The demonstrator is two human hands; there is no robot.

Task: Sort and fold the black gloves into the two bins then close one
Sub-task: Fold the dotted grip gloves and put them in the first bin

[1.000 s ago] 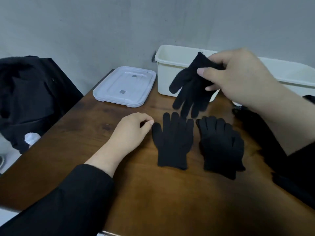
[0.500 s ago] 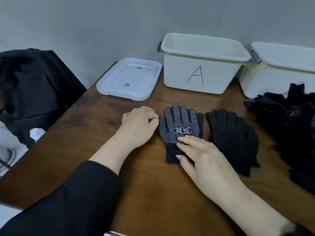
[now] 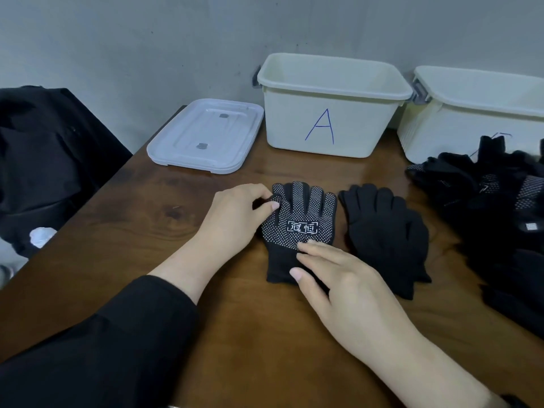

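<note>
Table [image 3: 206, 290]: dark wood grain, smooth, slight sheen. Dotted glove [image 3: 300, 222]: matt black knit with white raised-looking grip dots and a printed white label. Plain gloves [image 3: 385, 234]: matt black knit, soft. Bin A [image 3: 326, 113]: cream plastic, smooth, inked blue letter. Lid [image 3: 206, 136]: pale plastic, faintly glossy. Wall [image 3: 147, 39]: matt grey.

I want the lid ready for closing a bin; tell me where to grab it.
Grip the lid by its near long edge, coming from the front-left. It lies flat on the table, and that raised rim is unobstructed, while bin A crowds its right end.
</note>
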